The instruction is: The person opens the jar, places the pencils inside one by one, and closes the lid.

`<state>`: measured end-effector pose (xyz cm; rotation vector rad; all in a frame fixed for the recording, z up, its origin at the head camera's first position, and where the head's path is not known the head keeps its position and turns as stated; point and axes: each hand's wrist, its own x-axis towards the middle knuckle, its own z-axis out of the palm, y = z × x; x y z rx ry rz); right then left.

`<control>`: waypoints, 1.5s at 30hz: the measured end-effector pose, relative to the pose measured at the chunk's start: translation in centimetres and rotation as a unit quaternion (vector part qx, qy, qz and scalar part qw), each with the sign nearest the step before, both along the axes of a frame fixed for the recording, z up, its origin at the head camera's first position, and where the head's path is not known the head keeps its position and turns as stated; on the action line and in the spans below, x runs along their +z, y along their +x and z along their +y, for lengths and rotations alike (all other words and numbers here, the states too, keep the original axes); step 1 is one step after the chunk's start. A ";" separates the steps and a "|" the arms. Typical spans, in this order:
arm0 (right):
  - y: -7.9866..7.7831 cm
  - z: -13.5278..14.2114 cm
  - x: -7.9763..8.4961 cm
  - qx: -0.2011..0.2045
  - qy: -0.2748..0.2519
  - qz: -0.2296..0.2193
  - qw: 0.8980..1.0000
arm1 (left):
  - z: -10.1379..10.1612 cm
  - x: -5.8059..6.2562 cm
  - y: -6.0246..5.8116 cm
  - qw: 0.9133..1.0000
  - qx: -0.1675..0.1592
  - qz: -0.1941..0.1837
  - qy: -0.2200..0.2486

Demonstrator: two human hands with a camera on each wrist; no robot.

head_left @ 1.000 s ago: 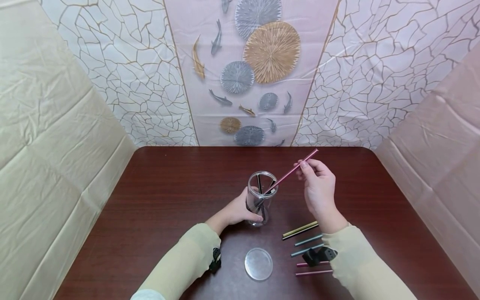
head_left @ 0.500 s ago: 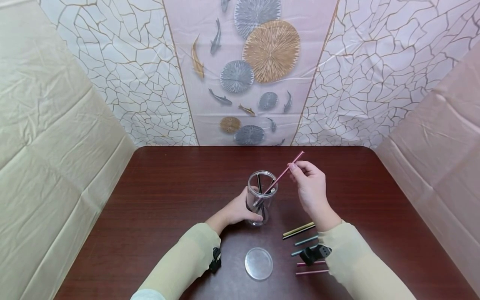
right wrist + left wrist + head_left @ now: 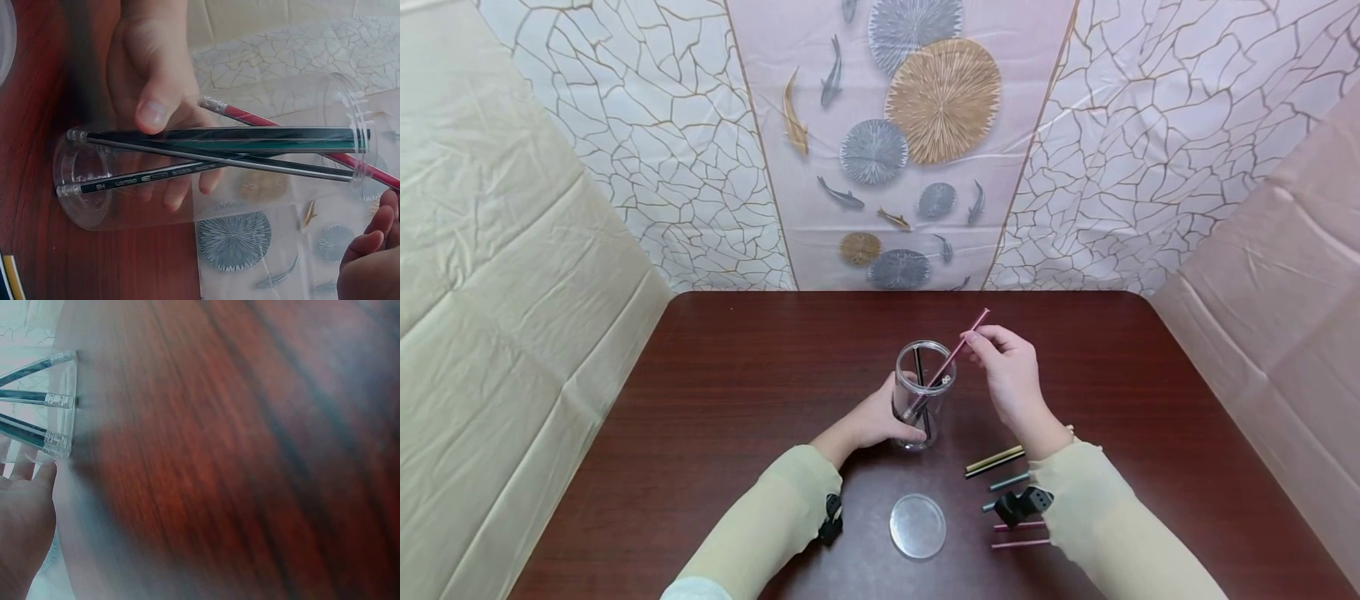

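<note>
A clear jar (image 3: 926, 343) stands upright on the table, and my left hand (image 3: 876, 419) grips its side. Inside lean several dark pencils (image 3: 144, 180), their eraser ends at the bottom, as the right wrist and left wrist views show. My right hand (image 3: 1013, 377) pinches a pink-red pencil (image 3: 957, 353) near its upper end, just right of the jar's mouth. That pencil slants through the opening with its eraser end (image 3: 212, 105) down inside, above the jar's floor. The left wrist view catches only the jar's base with the pencil ends (image 3: 59, 400) and part of my left hand (image 3: 25, 515).
A round clear lid (image 3: 917, 527) lies on the table in front of the jar. To its right are yellow and black pencils (image 3: 995, 461), teal pencils (image 3: 1009, 482) and pink pencils (image 3: 1021, 544), partly hidden by my right sleeve. Patterned cloth hangs behind the table (image 3: 760, 358).
My right hand has moved left toward the jar, and the pink-red pencil has slid deeper inside and tilted steeper. My left hand and the jar have stayed in place.
</note>
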<state>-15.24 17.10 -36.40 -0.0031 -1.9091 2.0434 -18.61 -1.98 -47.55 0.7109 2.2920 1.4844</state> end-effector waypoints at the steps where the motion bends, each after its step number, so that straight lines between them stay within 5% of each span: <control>1: 0.0 0.0 -0.1 -0.001 0.017 -0.002 1.000 | 0.0 -0.2 -0.1 1.000 -0.001 0.002 -0.001; 7: 0.5 -0.1 -0.3 -0.005 0.170 -0.009 0.985 | 0.1 -0.6 -0.2 1.000 -0.006 0.002 0.012; 10: 1.3 -0.3 0.6 -0.011 0.216 -0.006 0.976 | 0.0 1.0 0.5 1.000 -0.010 -0.008 0.019; 14: 2.0 -0.3 1.4 -0.023 0.214 -0.006 0.977 | -0.2 3.1 1.3 0.999 -0.016 -0.015 0.027; 17: 1.6 0.2 0.6 -0.025 0.192 -0.003 0.981 | -0.2 3.0 1.1 0.999 -0.019 -0.008 0.030; 20: 0.9 0.6 -0.4 -0.024 0.184 0.015 0.982 | -0.1 1.7 0.4 0.999 -0.018 -0.006 0.032; 26: 0.0 0.2 -1.2 -0.011 0.254 0.072 0.964 | 0.1 -0.5 -0.6 1.000 -0.010 -0.008 0.015; 31: -0.1 -0.1 -1.2 -0.023 0.291 0.078 0.953 | 0.0 -0.7 -0.6 1.000 -0.016 0.000 0.012; 41: -0.2 0.1 -0.6 -0.028 0.292 0.074 0.953 | 0.1 -0.8 -0.7 1.000 -0.016 -0.001 0.019; 45: -0.2 0.0 -0.5 -0.009 0.328 0.101 0.939 | 0.1 0.1 -0.3 0.999 -0.016 -0.009 0.026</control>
